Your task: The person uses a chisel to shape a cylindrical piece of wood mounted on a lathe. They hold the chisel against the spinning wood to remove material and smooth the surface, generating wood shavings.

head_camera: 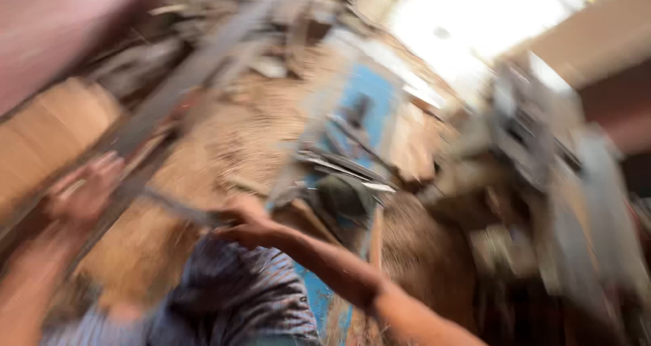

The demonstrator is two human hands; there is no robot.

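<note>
Gripping a long grey plank (pixel 183 82) that slants from near left up to far centre, the left hand (pixel 85 190) is curled around its near end, though blur hides how tightly. The right hand (pixel 247 227) closes on a thin dark strip (pixel 180 210) beside the blue machine (pixel 366 109) amid sawdust (pixel 251 129). The plank looks stiff, fairly heavy and rough-edged, best held with both hands well apart.

Blurred hands (pixel 247 227) over sawdust-strewn workshop floor (pixel 258 129)
</note>
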